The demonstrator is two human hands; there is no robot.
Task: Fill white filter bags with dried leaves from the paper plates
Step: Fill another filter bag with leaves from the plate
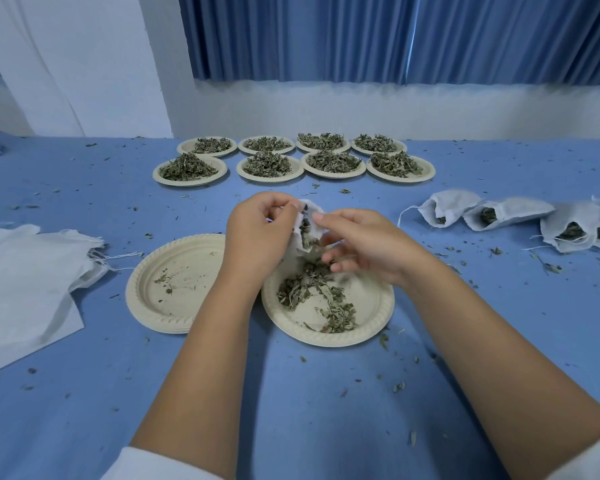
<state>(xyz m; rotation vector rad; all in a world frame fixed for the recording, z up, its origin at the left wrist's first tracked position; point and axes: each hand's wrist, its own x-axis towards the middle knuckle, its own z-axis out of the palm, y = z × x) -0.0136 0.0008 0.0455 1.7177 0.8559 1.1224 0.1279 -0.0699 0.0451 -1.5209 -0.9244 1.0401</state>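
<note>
We hold a small white filter bag (308,221) between our two hands, raised just above a round cream paper plate (373,308) with a thin scatter of dried green leaves (312,292). Our left hand (257,233) grips one side of the bag's mouth with curled fingers. Our right hand (364,244) pinches the other side with its thumb on top. Its lower fingers are blurred, so we cannot tell whether they carry leaves. Dark leaf shows inside the open bag. Just left of our left wrist lies a second cream plate (153,296) with only crumbs on it. Farther left is a flat heap of empty white bags (25,275) with loose strings. Well to the right of our right hand lie filled white bags (447,211) on their sides. Beyond both hands stand two rows of heaped leaf plates (191,181). Leaf fragments speckle the blue tablecloth (291,403) all around our forearms.
</note>
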